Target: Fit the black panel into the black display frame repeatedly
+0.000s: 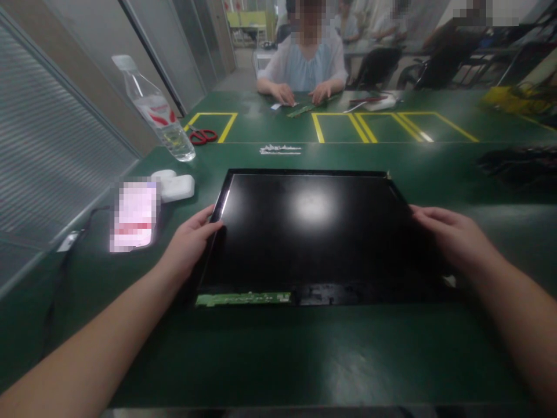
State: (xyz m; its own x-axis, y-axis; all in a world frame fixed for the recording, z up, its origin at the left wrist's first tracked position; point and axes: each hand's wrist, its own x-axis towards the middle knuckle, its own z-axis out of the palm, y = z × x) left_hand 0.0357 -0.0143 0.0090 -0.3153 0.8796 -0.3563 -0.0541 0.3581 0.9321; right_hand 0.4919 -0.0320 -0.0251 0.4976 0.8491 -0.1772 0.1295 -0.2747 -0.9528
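A black flat display panel point(331, 238) lies face up in front of me, a ceiling light reflected in its glossy surface. Along its near edge on the left runs a narrow green circuit board point(243, 298). My left hand point(195, 235) grips the panel's left edge, thumb on top of the frame and fingers partly hidden beneath. At the right edge, my right hand point(452, 229) holds the frame between thumb and fingers, their tips partly hidden. Whether the panel rests on the table or is slightly lifted, I cannot tell.
On the left are a water bottle point(159, 110), red-handled scissors point(202, 136), a lit phone point(134, 215) and a white case point(177, 187). Small white strips point(281, 150) lie beyond the panel. Across the green table point(304, 354), a person point(304, 64) handles a green strip point(302, 110). Dark cables point(522, 165) lie right.
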